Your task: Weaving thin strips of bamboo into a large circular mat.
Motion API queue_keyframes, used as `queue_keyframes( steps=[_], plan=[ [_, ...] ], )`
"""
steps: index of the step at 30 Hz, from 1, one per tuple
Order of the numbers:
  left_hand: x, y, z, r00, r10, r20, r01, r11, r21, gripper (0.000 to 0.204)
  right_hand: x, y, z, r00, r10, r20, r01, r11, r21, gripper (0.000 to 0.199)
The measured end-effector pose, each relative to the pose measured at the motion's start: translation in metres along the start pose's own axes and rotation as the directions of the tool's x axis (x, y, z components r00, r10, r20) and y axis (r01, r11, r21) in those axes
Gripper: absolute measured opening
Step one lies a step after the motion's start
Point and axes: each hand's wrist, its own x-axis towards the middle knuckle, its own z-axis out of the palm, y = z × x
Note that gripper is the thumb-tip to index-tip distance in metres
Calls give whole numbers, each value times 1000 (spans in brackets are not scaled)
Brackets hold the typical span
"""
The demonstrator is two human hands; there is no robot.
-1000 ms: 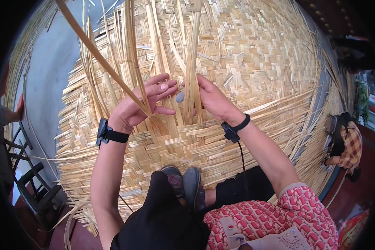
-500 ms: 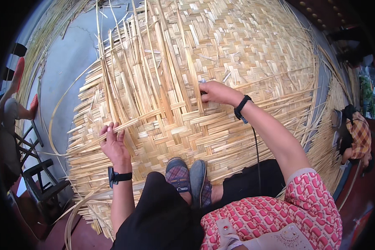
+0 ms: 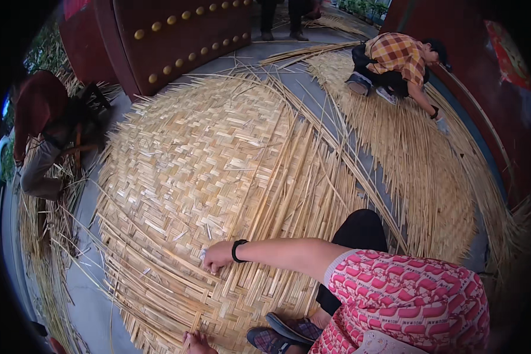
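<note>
A large straw-coloured mat of flat split reed strips is spread on the ground before me, woven in a slanting pattern. My right hand, with a black band at its wrist, rests closed on the mat beside long loose strips. Something small and pale shows at its fingertips; I cannot make out what it is. At the lower edge, partly cut off, my left hand has its fingers curled at a reed strip lying on the weave. Several unwoven strips run lengthwise over the mat to the right of my right hand.
My shoes stand on the mat. A person in a checked shirt crouches over a second mat at the right. Another person sits at the left among loose reeds. A studded dark red door stands at the far side.
The view has swung to the right, bringing the door and the second mat into sight. My left hand now shows only at the lower edge. My right hand stays at the strips.
</note>
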Motion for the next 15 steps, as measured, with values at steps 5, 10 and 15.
queue_keyframes(
  steps=[5,10,15],
  plan=[
    [-23,24,23,982,-86,-167,83,996,-26,27,-20,-19,4,993,83,-85,-70,986,150,18],
    [-28,26,24,970,-84,-228,96,994,44,29,-27,-9,-3,994,22,-106,-10,994,110,18],
    [-28,33,1,943,29,-331,-7,998,68,11,-6,-3,12,996,4,-93,2,997,73,22]
  ],
)
